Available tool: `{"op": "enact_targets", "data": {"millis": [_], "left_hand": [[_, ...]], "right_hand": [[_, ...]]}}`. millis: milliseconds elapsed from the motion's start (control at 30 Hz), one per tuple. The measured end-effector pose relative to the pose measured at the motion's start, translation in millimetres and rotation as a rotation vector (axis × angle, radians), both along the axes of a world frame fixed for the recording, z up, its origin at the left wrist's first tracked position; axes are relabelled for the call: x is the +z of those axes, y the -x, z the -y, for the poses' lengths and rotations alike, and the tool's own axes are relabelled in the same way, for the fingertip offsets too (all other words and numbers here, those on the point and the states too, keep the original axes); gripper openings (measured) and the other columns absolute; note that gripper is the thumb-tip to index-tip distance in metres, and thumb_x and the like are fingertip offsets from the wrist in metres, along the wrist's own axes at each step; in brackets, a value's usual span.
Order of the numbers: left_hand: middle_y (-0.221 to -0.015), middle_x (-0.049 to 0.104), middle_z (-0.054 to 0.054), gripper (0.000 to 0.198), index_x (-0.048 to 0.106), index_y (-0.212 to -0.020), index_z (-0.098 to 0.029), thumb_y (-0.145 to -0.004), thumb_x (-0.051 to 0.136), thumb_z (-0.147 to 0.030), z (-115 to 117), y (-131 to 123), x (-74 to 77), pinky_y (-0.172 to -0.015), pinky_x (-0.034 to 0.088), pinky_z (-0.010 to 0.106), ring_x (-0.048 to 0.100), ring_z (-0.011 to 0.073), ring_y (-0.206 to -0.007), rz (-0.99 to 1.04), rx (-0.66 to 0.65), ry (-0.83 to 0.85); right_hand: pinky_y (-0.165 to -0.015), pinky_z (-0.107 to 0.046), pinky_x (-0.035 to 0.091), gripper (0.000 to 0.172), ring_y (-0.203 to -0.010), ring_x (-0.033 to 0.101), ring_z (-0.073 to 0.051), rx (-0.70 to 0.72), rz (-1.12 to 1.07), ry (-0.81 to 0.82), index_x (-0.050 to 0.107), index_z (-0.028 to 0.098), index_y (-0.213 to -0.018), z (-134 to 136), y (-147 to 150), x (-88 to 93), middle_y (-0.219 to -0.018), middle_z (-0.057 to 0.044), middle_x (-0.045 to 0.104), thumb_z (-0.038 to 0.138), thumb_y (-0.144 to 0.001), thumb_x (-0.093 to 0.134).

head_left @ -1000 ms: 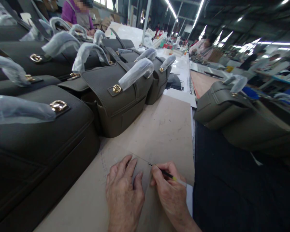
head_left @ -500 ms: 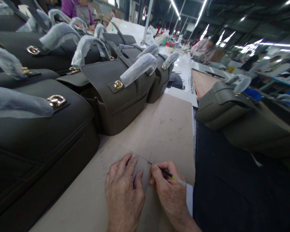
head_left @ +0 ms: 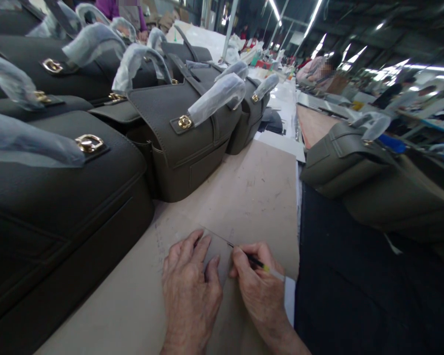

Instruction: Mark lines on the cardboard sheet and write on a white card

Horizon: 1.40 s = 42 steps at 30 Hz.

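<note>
My left hand lies flat, fingers a little apart, on a tan sheet of board. In my right hand is a slim black pen with a yellow band and a pale rear end. Its thin tip touches or nearly touches the surface just right of my left fingers. From the tip a thin straight line runs up and left; whether it is a drawn mark or the edge of a clear sheet I cannot tell. Faint handwriting shows beside my left fingertips.
Dark olive handbags with plastic-wrapped handles and gold clasps crowd the left side. More bags stand at right behind a black cloth. A person in purple is at the back left, another person farther right.
The view has tilted slightly, so the bags sit a little higher and farther right in the picture. Both hands keep nearly the same pose, the pen still in my right hand.
</note>
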<state>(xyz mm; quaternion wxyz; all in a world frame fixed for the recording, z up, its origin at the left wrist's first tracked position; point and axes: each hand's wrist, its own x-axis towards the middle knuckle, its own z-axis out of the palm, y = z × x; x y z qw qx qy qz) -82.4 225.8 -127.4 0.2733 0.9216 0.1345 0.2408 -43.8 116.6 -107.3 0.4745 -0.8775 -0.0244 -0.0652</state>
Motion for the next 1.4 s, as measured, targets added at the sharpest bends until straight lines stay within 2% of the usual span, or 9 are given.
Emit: {"op": "enact_targets", "data": {"millis": [267,667,800,1000,1200,1400], "left_hand": [[-0.117,0.058,0.001,0.029,0.061,-0.107,-0.020,-0.078,0.056,-0.015,1.1,-1.4,0.0,-0.087,0.046,0.044,0.050,0.0238,-0.102,-0.029,0.025,0.012],[-0.115,0.059,0.003,0.029,0.060,-0.106,-0.020,-0.079,0.054,-0.016,-0.9,-0.5,-1.2,-0.083,0.047,0.044,0.051,0.0243,-0.100,-0.011,0.024,-0.001],[-0.116,0.059,0.001,0.029,0.059,-0.108,-0.022,-0.079,0.054,-0.020,-2.3,-0.8,-3.6,-0.079,0.049,0.043,0.051,0.0235,-0.099,0.019,-0.008,-0.048],[-0.116,0.058,0.002,0.028,0.060,-0.106,-0.020,-0.079,0.054,-0.016,-0.2,-0.5,0.8,-0.085,0.048,0.045,0.050,0.0239,-0.102,-0.022,0.023,0.016],[-0.117,0.058,0.001,0.030,0.058,-0.109,-0.022,-0.079,0.054,-0.019,-3.2,-0.9,-5.0,-0.081,0.049,0.043,0.051,0.0234,-0.099,-0.001,-0.009,-0.043],[-0.116,0.058,0.002,0.029,0.060,-0.107,-0.020,-0.079,0.055,-0.018,-0.1,-0.1,0.8,-0.083,0.048,0.045,0.051,0.0242,-0.100,-0.006,0.012,-0.018]], "right_hand": [[-0.046,-0.017,0.040,0.015,-0.041,0.052,-0.009,0.040,0.102,0.032,0.052,0.020,-0.066,0.7,0.1,-1.3,-0.046,0.005,0.054,0.024,-0.080,0.051],[-0.045,-0.017,0.040,0.014,-0.039,0.051,-0.008,0.036,0.090,0.012,0.052,0.019,-0.067,0.4,0.6,-0.8,-0.045,0.006,0.053,0.022,-0.080,0.051],[-0.045,-0.017,0.039,0.013,-0.039,0.051,-0.008,0.032,0.121,0.053,0.051,0.019,-0.066,0.5,0.4,-1.4,-0.045,0.005,0.053,0.022,-0.079,0.050],[-0.049,-0.019,0.040,0.014,-0.043,0.053,-0.010,-0.005,0.185,0.140,0.051,0.020,-0.066,1.5,0.8,-3.4,-0.048,0.004,0.056,0.024,-0.079,0.050],[-0.047,-0.018,0.039,0.014,-0.039,0.051,-0.009,-0.040,0.114,0.085,0.052,0.020,-0.067,2.6,4.7,-1.9,-0.043,0.007,0.053,0.026,-0.080,0.052],[-0.046,-0.019,0.039,0.016,-0.039,0.052,-0.009,-0.051,0.089,0.073,0.053,0.020,-0.067,1.8,3.0,-1.3,-0.044,0.006,0.054,0.028,-0.081,0.052]]}}
